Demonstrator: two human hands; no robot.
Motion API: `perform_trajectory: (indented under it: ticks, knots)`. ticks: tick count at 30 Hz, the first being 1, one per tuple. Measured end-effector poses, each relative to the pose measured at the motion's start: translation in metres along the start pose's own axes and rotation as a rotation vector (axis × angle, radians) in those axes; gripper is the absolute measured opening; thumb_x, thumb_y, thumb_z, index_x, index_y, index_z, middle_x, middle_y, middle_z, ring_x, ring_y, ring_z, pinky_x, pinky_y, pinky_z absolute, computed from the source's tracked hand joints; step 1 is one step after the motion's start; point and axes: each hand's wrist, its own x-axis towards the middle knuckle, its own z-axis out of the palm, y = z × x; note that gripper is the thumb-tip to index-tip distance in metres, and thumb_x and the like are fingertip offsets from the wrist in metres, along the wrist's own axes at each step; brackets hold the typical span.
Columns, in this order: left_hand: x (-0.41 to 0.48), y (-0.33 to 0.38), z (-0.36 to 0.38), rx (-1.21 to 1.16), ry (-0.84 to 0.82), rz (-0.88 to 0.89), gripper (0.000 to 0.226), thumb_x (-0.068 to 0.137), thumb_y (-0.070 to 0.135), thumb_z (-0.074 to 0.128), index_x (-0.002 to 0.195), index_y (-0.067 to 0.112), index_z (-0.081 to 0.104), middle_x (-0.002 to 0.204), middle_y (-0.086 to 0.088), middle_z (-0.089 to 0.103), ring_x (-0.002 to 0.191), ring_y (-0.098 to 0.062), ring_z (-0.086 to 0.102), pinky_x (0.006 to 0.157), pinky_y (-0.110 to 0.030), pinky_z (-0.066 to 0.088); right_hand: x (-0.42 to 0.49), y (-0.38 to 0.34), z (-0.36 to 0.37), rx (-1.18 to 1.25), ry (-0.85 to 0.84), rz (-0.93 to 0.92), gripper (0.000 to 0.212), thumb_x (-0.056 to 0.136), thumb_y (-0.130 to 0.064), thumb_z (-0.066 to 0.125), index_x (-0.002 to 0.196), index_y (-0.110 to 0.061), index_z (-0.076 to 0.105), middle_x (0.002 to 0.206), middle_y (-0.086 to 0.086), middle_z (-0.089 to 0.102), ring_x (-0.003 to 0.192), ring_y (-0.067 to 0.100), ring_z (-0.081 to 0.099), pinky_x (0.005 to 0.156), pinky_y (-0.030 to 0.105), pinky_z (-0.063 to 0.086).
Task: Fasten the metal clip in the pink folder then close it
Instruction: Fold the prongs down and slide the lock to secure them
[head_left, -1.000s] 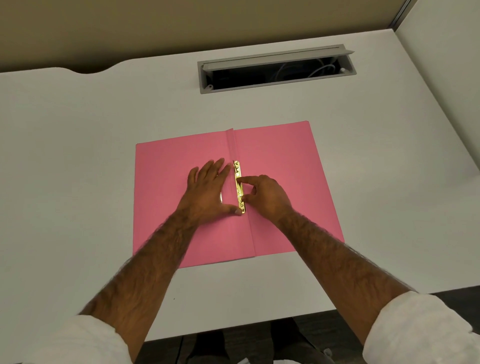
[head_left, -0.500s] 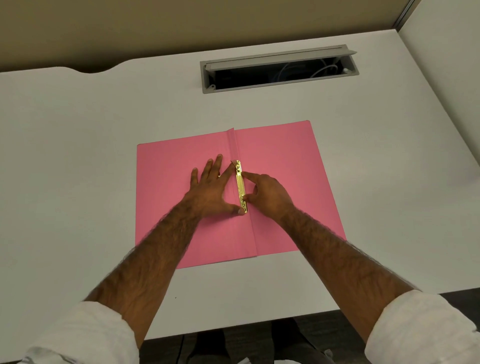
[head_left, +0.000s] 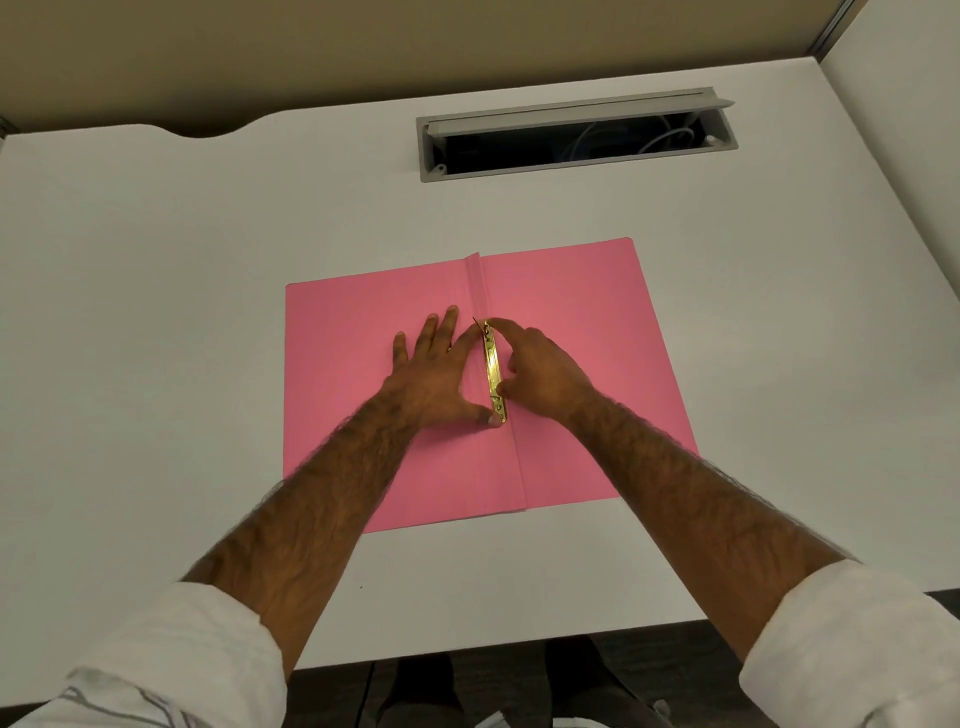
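The pink folder lies open and flat on the white tabletop, its spine fold running away from the person. The metal clip sits on that fold, just right of the crease, with its long axis along the spine.

Left hand: palm down on the left cover, fingers spread and flat. The thumb reaches across to the near end of the clip and presses there, so the bar lies directly right of this hand's fingers.

Right hand: arched over the right side of the clip. The index finger extends to the far end of the bar, and the thumb bears on the bar's right edge nearer the person. The remaining fingers are curled under. Neither hand grips the clip outright; both bear on it.

At the far end a thin dark prong stands up slightly, tilted away to the left. It appears not yet folded down, though the view is too small to be certain.

Judgement: fastening is in progress and the folder is not yet closed. The coming move turns on the far end of the bar, which lies at the right index fingertip. The right hand is therefore the nearer one to seat that prong, while the left thumb anchors the near end.
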Motion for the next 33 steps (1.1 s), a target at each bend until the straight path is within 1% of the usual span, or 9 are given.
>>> perform_trajectory:
  ticks: [1,3,6,9,14,19,22,26,33]
  knots:
    - [0.000,0.000,-0.001,0.001,-0.003,-0.002,0.137,0.057,0.087,0.064,0.158,0.034,-0.012,0.167,-0.001,-0.026,0.154,-0.028,-0.021,0.119,-0.065,-0.008,0.004,-0.002,-0.002,0.022,0.008,-0.013,0.080,0.079,-0.014,0.078,0.147,-0.029,0.039,0.115,0.009,0.060,0.091,0.020,0.062,0.072,0.032,0.056]
    - [-0.001,0.001,-0.002,0.002,-0.011,-0.008,0.136,0.057,0.087,0.064,0.158,0.034,-0.012,0.167,-0.001,-0.026,0.154,-0.027,-0.021,0.117,-0.065,-0.009,0.013,-0.006,-0.008,0.076,0.064,-0.039,0.060,0.083,-0.014,0.075,0.139,-0.025,0.054,0.110,0.007,0.063,0.087,0.016,0.059,0.073,0.027,0.049]
    - [0.000,0.003,-0.003,0.003,-0.017,-0.020,0.137,0.058,0.084,0.067,0.157,0.035,-0.013,0.167,-0.001,-0.026,0.154,-0.027,-0.021,0.116,-0.066,-0.009,0.024,-0.011,-0.016,0.130,0.110,-0.053,0.028,0.086,-0.015,0.074,0.114,-0.018,0.074,0.098,0.001,0.067,0.085,0.013,0.060,0.076,0.028,0.049]
    - [0.000,0.003,-0.003,0.013,-0.020,-0.028,0.136,0.059,0.084,0.068,0.157,0.036,-0.013,0.167,-0.002,-0.025,0.154,-0.029,-0.020,0.116,-0.068,-0.007,0.033,-0.017,-0.023,0.134,0.079,-0.062,0.014,0.087,-0.012,0.072,0.100,-0.011,0.078,0.089,0.000,0.073,0.082,0.012,0.064,0.080,0.030,0.053]
    - [-0.001,0.004,0.000,0.028,0.007,-0.015,0.135,0.059,0.083,0.068,0.158,0.034,-0.010,0.168,-0.004,-0.021,0.155,-0.032,-0.016,0.115,-0.071,-0.002,0.047,-0.011,-0.030,0.050,0.137,0.031,0.010,0.088,-0.012,0.071,0.094,-0.006,0.077,0.090,0.007,0.074,0.080,0.016,0.065,0.082,0.033,0.056]
    - [-0.008,0.008,0.005,0.029,0.063,0.004,0.124,0.066,0.075,0.071,0.158,0.032,-0.001,0.170,-0.006,-0.009,0.156,-0.035,-0.006,0.114,-0.074,0.005,0.052,-0.002,-0.027,0.082,0.149,0.116,0.012,0.085,-0.014,0.075,0.091,-0.004,0.076,0.089,0.009,0.074,0.082,0.020,0.068,0.080,0.033,0.057]
    - [-0.012,0.011,0.006,0.036,0.084,0.023,0.117,0.069,0.072,0.072,0.156,0.035,0.003,0.170,-0.008,-0.003,0.155,-0.039,-0.001,0.113,-0.075,0.006,0.055,-0.004,-0.025,0.068,0.155,0.116,0.012,0.085,-0.015,0.075,0.090,-0.004,0.076,0.087,0.008,0.073,0.079,0.019,0.067,0.076,0.032,0.056]
    - [-0.013,0.012,0.005,0.073,0.076,0.032,0.110,0.071,0.073,0.069,0.155,0.041,0.006,0.170,-0.010,-0.002,0.155,-0.042,0.000,0.112,-0.076,0.004,0.058,-0.006,-0.024,0.037,0.158,0.099,0.011,0.085,-0.015,0.074,0.090,-0.006,0.076,0.088,0.006,0.074,0.079,0.019,0.067,0.073,0.030,0.054]
    - [-0.015,0.017,-0.001,0.128,0.073,0.023,0.107,0.071,0.072,0.070,0.156,0.040,0.013,0.170,-0.011,0.003,0.154,-0.044,0.006,0.113,-0.075,0.002,0.064,-0.011,-0.025,-0.077,0.103,0.013,0.010,0.086,-0.015,0.070,0.092,-0.010,0.076,0.089,0.004,0.074,0.080,0.019,0.066,0.077,0.035,0.057]
